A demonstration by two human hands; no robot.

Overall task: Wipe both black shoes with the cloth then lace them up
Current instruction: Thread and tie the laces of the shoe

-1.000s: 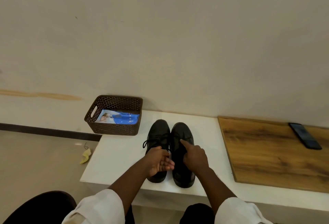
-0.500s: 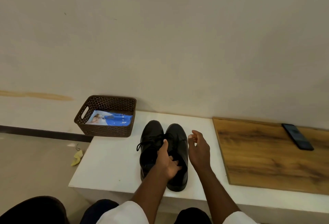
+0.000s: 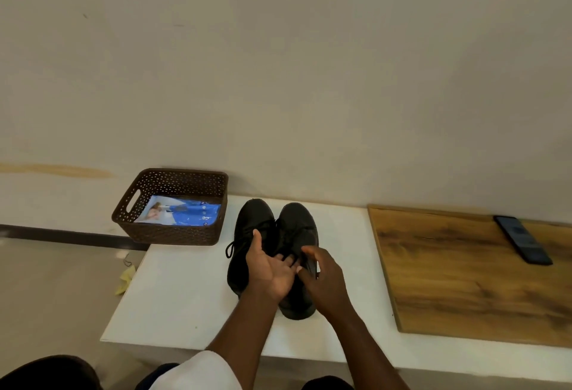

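Black, both shoes stand side by side and touching on the white counter [image 3: 173, 303], toes toward the wall. The head view, the only one, looks down on them from the near edge. The left shoe [image 3: 247, 228] has a loop of lace [image 3: 229, 250] hanging off its outer side. The right shoe [image 3: 298, 222] lies partly under the two hands, its heel near the front edge of the counter.

The left hand [image 3: 268, 269] lies palm up over the seam between the shoes, thumb raised against the left shoe, fingers fairly straight and reaching across toward the right shoe; whether it holds a lace I cannot tell. The right hand [image 3: 322, 278] is over the right shoe with its fingers curled and pinched at something dark at the shoe's opening, probably lace or tongue, though the detail is too blurred to be sure. The fingertips of the two hands meet.

A brown perforated basket [image 3: 130, 219] sits at the counter's far left corner, with a blue and white packet [image 3: 185, 214] flat inside. A wooden board [image 3: 464, 278] lies on the right of the counter, well apart from the shoes, and a dark phone [image 3: 523, 239] rests on its far end. On the floor left of the counter lies a small yellow scrap [image 3: 125, 279]. White sleeves [image 3: 201, 371] show at the bottom edge.
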